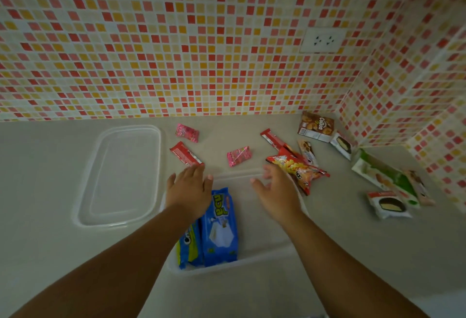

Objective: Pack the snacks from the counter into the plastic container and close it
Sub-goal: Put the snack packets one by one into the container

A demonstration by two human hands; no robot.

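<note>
A clear plastic container [267, 254] sits on the counter in front of me, holding two blue cookie packs [219, 229] on its left side. Its clear lid [123, 176] lies flat to the left. My left hand [190, 189] hovers open over the container's far left corner, fingertips touching a red wafer bar [185, 153]. My right hand [276, 191] is open over the far right corner, fingers beside a red-orange chip bag [300, 168]. Two pink candy packets [187, 133] [238, 155] and another red wafer bar [273, 139] lie beyond.
More snacks lie at the right: a brown Collon box [316, 127], a small brown packet [307, 152], two white pie packets [343, 144] [388, 204] and a green-white box [385, 176]. The tiled wall [201, 40] with a socket [324, 39] rises behind; a tiled corner closes the right.
</note>
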